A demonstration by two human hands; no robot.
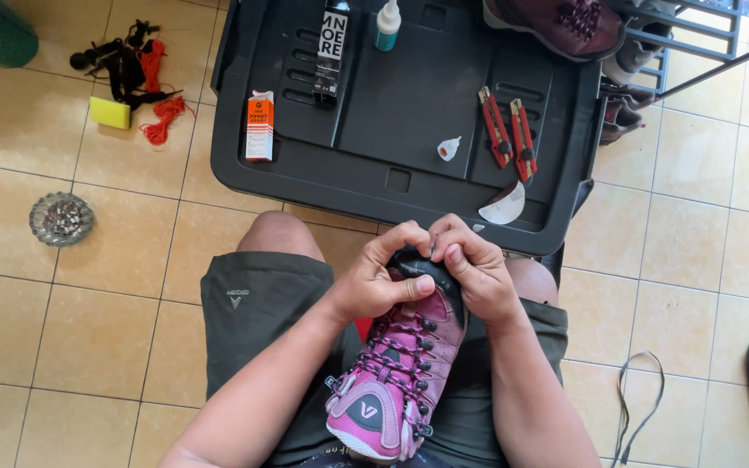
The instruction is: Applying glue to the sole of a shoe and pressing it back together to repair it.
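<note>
A pink shoe [396, 381] with dark laces lies on the person's lap at lower centre, toe pointing up the frame. The left hand [383, 277] and right hand [474, 273] both clamp their fingers around its black toe. Above them, a black tray [409, 121] holds an orange box [259, 126], a black tube [333, 48], a glue bottle [387, 24], two red cutters [507, 132] and a small white bottle [449, 149]. A glass ashtray [61, 218] sits at left on the tiled floor.
</note>
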